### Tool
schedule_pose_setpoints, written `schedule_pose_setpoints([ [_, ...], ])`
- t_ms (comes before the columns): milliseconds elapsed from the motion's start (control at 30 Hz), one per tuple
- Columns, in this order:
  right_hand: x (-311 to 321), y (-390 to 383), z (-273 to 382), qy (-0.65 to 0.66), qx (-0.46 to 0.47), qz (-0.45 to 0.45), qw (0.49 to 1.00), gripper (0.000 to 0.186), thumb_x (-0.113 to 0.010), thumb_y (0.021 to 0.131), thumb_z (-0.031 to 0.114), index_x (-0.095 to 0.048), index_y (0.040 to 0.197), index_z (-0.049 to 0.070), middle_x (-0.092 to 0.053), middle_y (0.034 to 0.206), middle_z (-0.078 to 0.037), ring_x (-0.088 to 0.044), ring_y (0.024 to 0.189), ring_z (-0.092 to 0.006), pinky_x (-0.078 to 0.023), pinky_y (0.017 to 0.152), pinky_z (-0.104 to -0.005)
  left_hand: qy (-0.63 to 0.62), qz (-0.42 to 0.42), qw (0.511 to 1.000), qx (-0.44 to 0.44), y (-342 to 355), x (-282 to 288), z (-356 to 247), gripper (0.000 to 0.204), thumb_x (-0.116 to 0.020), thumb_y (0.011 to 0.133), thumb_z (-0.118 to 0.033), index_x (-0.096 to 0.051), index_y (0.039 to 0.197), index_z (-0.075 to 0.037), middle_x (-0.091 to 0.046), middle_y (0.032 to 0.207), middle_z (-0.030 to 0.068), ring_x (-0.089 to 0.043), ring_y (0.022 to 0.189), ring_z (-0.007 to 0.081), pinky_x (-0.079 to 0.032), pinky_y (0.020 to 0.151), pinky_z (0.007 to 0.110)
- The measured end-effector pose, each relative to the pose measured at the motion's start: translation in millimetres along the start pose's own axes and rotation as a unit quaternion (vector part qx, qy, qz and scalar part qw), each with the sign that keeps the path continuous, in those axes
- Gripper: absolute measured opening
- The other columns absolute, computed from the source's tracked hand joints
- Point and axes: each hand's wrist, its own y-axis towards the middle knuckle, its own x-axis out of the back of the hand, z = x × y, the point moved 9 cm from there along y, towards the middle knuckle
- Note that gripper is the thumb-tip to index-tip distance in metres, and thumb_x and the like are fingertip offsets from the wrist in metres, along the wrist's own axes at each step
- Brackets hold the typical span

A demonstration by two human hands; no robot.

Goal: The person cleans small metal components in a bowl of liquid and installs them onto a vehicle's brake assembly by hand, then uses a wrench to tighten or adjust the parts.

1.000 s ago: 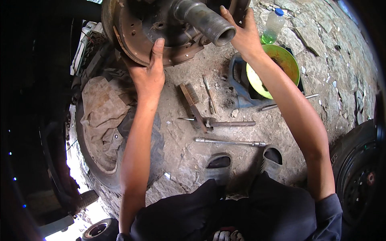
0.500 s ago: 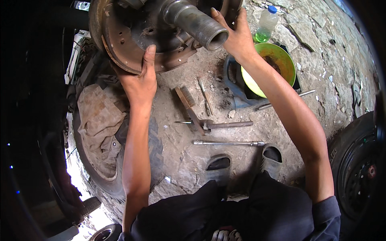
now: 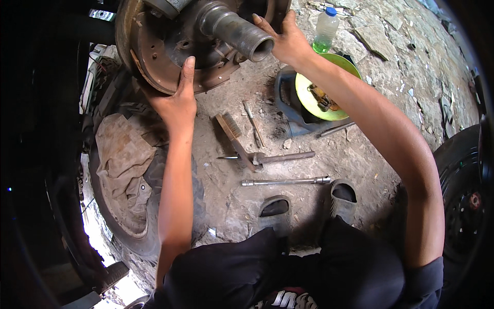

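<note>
A rusty round brake backing plate [image 3: 154, 67] fills the top centre, with a hollow steel spindle [image 3: 231, 32] jutting from it, threaded at its end. My left hand [image 3: 175, 107] grips the plate's lower left edge, thumb upright on the face and fingers hidden behind. My right hand [image 3: 283, 40] grips the plate's right edge, beside the spindle's open end. Below lie a wooden wire brush [image 3: 229, 129], a thin brush [image 3: 253, 123], a hammer [image 3: 283, 156] and a steel bar [image 3: 272, 182].
A bottle with green liquid [image 3: 324, 36] stands behind a yellow-green basin [image 3: 329, 114] holding dirty parts. A tyre [image 3: 118, 226] with a crumpled cloth [image 3: 121, 149] lies left, and a wheel [image 3: 458, 195] stands right. My sandalled feet [image 3: 272, 213] rest on cracked ground [image 3: 386, 41].
The plate and spindle have shifted left in the picture, along with both my hands, which keep their grip. My right elbow has moved outward. Ground items also appear slightly shifted as the view moved.
</note>
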Motion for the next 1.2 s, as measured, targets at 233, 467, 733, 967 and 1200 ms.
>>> schedule_pose_setpoints([
  [233,7.4,3.3,-5.8,0.005,0.073,-0.096,0.993,0.076,-0.059,0.093,0.042,-0.016,0.124,-0.013,-0.065,0.094,-0.018,-0.064,0.084,-0.0207,-0.05,0.075,-0.0315,-0.041,0.036,0.998,0.01,3.0,-3.0,-5.7,0.079,-0.081,0.077,-0.016,-0.035,0.137,0.007,-0.041,0.139,0.0156,-0.043,0.124,0.0224,-0.032,0.106,0.034],
  [467,30.0,-26.2,32.8,0.007,-0.17,0.072,0.983,0.084,-0.06,0.09,0.049,-0.021,0.133,-0.011,-0.065,0.101,-0.023,-0.064,0.094,-0.025,-0.05,0.083,-0.0326,0.044,0.025,0.991,0.125,-58.2,16.2,23.9,0.081,-0.076,0.083,-0.023,-0.026,0.139,0.007,-0.033,0.142,0.0185,-0.037,0.128,0.0262,-0.031,0.108,0.04],
  [733,24.8,-144.3,33.8,-0.365,-0.072,0.507,0.777,0.05,-0.059,0.09,0.044,-0.058,0.111,-0.002,-0.066,0.099,-0.024,-0.066,0.089,-0.036,-0.051,0.083,-0.0439,-0.062,0.185,0.943,0.271,-185.7,-19.1,27.7,0.05,-0.066,0.088,-0.017,-0.039,0.127,-0.002,-0.041,0.127,0.0126,-0.043,0.117,0.0222,-0.038,0.098,0.039],
  [967,11.0,-241.8,12.3,-0.293,-0.055,0.609,0.735,0.039,-0.059,0.091,0.037,-0.057,0.1,-0.001,-0.066,0.09,-0.023,-0.063,0.093,-0.0396,-0.049,0.082,-0.0476,-0.135,0.365,0.853,0.347,-262.0,-64.2,16.5,0.027,-0.065,0.089,-0.009,-0.054,0.113,-0.002,-0.06,0.104,0.0071,-0.058,0.096,0.0152,-0.047,0.083,0.03],
  [1200,66.8,-220.6,-25.3,-0.233,-0.067,0.388,0.889,0.024,-0.065,0.086,0.022,-0.061,0.089,-0.002,-0.066,0.073,-0.02,-0.066,0.073,-0.0389,-0.054,0.068,-0.0454,-0.151,0.427,0.814,0.365,-303.5,-70.1,-10.7,0.028,-0.064,0.089,-0.006,-0.054,0.114,-0.003,-0.061,0.105,0.0071,-0.059,0.099,0.014,-0.049,0.083,0.029],
])
